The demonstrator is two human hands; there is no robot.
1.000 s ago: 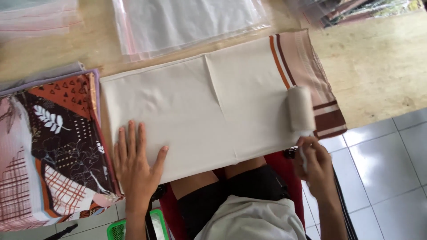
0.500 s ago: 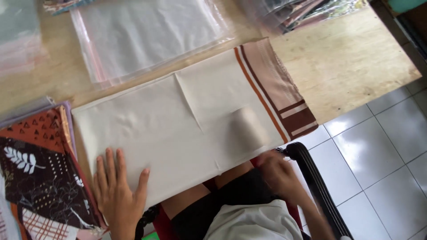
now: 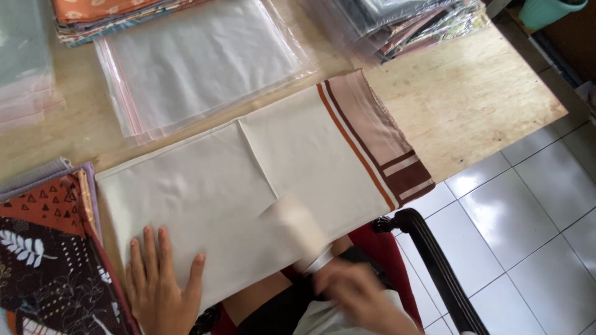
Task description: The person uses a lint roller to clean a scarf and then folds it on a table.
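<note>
A folded cream cloth (image 3: 248,180) with brown and orange stripes at its right end lies across the wooden table (image 3: 465,93). My left hand (image 3: 158,282) rests flat on the cloth's near left corner, fingers apart. My right hand (image 3: 357,294), blurred, grips the handle of a white lint roller (image 3: 297,231) whose roll lies on the cloth near its front edge, about the middle.
A pile of patterned fabrics (image 3: 43,248) lies at the left. Clear plastic bags (image 3: 198,56) sit behind the cloth, with bagged fabrics (image 3: 403,22) at the back right. A red chair with a black armrest (image 3: 434,260) stands over the white tiled floor.
The lint roller has travelled left along the cloth, from the striped right end toward the middle. My left hand has stayed pressed on the cloth. The camera view has shifted.
</note>
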